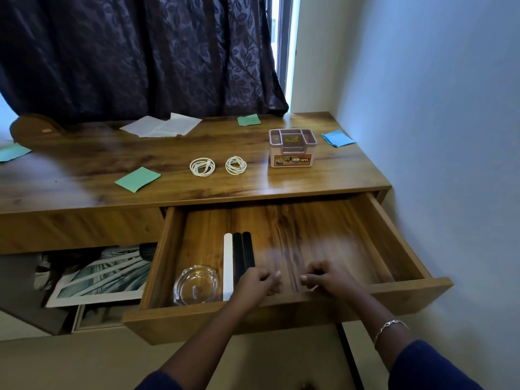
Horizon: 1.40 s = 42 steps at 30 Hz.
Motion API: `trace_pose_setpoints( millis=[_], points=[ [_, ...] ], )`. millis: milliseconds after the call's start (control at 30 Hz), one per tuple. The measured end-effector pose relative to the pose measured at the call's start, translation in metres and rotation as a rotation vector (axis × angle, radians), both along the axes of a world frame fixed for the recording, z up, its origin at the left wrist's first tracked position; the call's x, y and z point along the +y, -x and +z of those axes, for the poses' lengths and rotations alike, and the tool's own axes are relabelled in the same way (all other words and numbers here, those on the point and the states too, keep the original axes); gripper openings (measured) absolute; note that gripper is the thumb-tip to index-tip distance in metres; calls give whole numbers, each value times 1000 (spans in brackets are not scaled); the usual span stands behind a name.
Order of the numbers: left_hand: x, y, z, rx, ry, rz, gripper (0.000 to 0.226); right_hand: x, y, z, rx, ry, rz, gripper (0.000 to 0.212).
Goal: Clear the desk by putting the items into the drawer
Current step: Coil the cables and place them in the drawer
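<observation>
In the head view, the left grip (257, 282) and the right grip (327, 280) sat low inside the front edge of the drawer (399, 249), fingers curled; blur hid whether they pinched anything. An ashtray (195, 284) and three sticks (228, 263) lay at its front left corner. Two cable coils (202, 166) lay near the front edge of the bench (112, 159); lifting each coil whole would probably keep it wound.

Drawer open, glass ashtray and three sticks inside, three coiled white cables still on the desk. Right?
Only the cable count is off: the head view shows two coiled white cables on the desk, not three. Drawer, glass ashtray and three sticks are as stated.
</observation>
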<state>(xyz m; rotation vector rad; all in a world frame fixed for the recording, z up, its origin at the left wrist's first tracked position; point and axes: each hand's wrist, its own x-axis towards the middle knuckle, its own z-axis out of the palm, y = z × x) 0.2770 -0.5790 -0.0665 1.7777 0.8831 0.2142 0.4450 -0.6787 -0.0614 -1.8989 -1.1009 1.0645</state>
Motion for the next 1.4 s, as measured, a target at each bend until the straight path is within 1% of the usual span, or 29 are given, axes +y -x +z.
trace_pose_setpoints(
  millis=[100,267,400,533,633,700,933,1033,1133,1200,1333,1400],
  points=[
    [20,-12,8,-68,87,90,22,8,-12,4,34,-17,-71,7],
    [58,-52,27,-228,167,323,42,27,-48,10,84,-101,-204,10],
    [91,-93,45,-300,199,410,41,48,-84,29,99,-168,-232,12],
    [121,-127,60,-357,219,468,41,77,-124,55,158,-222,-272,11],
    [143,-148,77,-403,212,539,49,103,-149,78,222,-190,-291,13],
    [158,-157,85,-396,210,577,57,121,-164,91,235,-173,-305,15],
    [202,-184,107,-352,264,561,76,185,-200,114,326,-224,-510,16],
    [215,-198,115,-345,303,544,80,210,-211,118,390,-239,-609,23],
    [225,-210,122,-346,335,550,83,230,-221,118,452,-243,-637,30],
    [227,-215,126,-347,358,531,83,240,-227,118,485,-228,-651,32],
    [224,-225,128,-376,424,441,73,247,-230,117,585,-201,-622,34],
    [222,-229,126,-412,441,430,69,246,-230,118,606,-195,-606,34]
  ],
)
